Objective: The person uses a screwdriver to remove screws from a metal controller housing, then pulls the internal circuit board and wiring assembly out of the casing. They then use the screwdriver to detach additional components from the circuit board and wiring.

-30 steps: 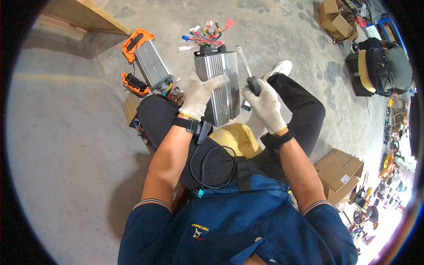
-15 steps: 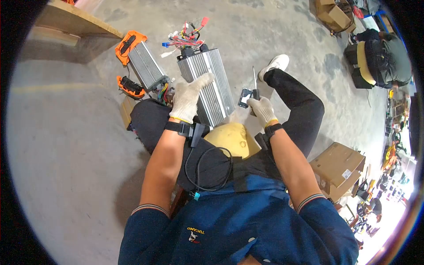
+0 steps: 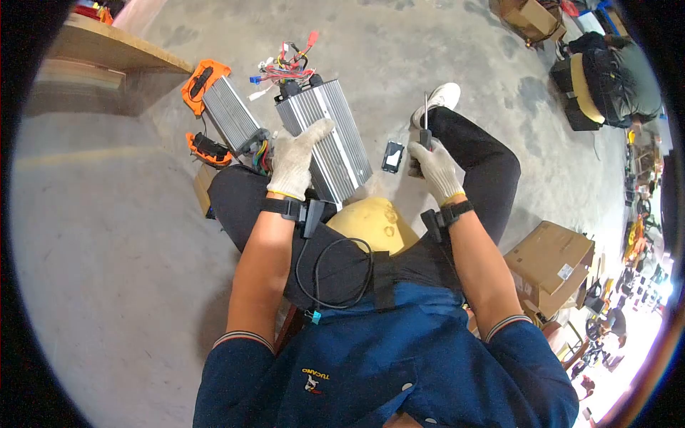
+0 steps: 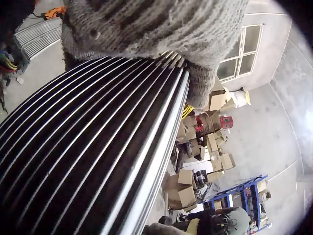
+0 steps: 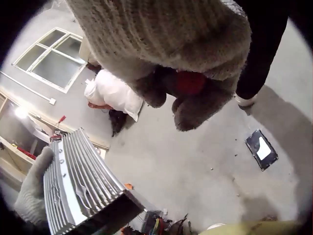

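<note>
My gloved left hand (image 3: 291, 162) grips a silver finned motor controller (image 3: 341, 139) by its left side, thumb laid across the fins. The controller is tilted, with a bundle of coloured wires (image 3: 285, 73) coming out of its far end. In the left wrist view the ribbed glove (image 4: 151, 27) covers the upper edge of the fins. To the right, my gloved right hand (image 3: 438, 172) holds a screwdriver (image 3: 426, 128) by its dark handle, shaft pointing away from me. Left of that hand, a black plate with a white patch (image 3: 392, 157) lies on the floor.
On the left lies a second finned controller (image 3: 232, 108) with orange end parts (image 3: 203, 85). A yellow rounded pad (image 3: 374, 222) sits between my legs. A cardboard box (image 3: 549, 260) stands at right, a wooden board (image 3: 128, 46) upper left. Another person (image 3: 635, 78) is at far right.
The controller and my left hand have shifted left in view, and the controller leans more. My right hand with the screwdriver came down from beside the controller, then moved right, away from the black plate.
</note>
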### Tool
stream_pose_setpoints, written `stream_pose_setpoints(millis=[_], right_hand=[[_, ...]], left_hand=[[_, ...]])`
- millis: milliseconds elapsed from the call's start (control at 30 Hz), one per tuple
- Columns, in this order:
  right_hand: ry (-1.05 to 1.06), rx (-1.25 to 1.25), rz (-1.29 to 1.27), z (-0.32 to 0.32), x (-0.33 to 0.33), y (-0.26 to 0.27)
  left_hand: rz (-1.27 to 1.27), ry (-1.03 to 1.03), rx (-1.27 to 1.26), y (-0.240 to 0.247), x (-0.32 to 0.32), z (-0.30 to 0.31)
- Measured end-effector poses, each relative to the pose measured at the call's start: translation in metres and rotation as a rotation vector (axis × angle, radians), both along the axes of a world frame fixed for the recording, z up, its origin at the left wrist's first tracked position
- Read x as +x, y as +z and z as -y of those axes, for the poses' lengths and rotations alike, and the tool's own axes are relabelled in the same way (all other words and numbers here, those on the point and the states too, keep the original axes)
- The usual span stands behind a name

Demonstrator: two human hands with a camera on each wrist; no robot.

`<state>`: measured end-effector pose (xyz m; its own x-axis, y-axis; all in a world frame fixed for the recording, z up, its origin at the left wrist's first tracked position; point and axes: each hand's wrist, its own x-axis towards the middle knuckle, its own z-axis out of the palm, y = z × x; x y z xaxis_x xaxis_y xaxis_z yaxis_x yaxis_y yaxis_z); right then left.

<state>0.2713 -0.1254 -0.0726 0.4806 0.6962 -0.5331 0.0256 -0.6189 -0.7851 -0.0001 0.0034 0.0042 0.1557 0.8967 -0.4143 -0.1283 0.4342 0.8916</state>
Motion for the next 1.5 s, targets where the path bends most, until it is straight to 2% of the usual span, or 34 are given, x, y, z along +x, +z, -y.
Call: stream_pose_setpoints(millis=[67,233,267,367,400,433,567,867,1100,1400,1500], right_hand=[[0.01,-0.012,-0.098,0.003,-0.009,0.047],[0.124,-0.014,-0.029,0.019,-0.028,0.114],[0.162,0.048,0.006,0.022,-0.033,0.126],[0.28,0.112,0.103,0.032,-0.031,0.13],[0.304,0.188,0.154,0.035,-0.032,0.133],[0.326,0.263,0.205,0.037,-0.034,0.136],[0.287,0.253,0.226,0.046,-0.04,0.169],[0.203,0.285,0.186,0.04,-0.054,0.189],[0.246,0.331,0.206,0.036,-0.057,0.185],[0.21,0.312,0.185,0.035,-0.059,0.186],[0.194,0.305,0.161,0.034,-0.057,0.183]], left_hand=[[0.022,-0.004,-0.012,0.003,0.0,0.0],[0.057,0.001,-0.035,0.005,-0.001,0.001],[0.052,0.04,-0.036,0.004,0.001,0.003],[0.115,-0.002,-0.064,0.003,-0.001,0.002],[0.097,-0.085,-0.066,0.004,-0.005,0.002],[0.099,-0.086,-0.063,0.004,-0.005,0.001],[0.132,-0.103,-0.053,0.004,-0.006,0.001],[0.16,-0.134,-0.036,0.012,-0.006,0.003],[0.161,-0.104,0.0,0.014,-0.003,0.005],[0.133,-0.155,-0.003,0.009,-0.006,0.001],[0.135,-0.112,0.02,0.008,-0.003,0.002]])
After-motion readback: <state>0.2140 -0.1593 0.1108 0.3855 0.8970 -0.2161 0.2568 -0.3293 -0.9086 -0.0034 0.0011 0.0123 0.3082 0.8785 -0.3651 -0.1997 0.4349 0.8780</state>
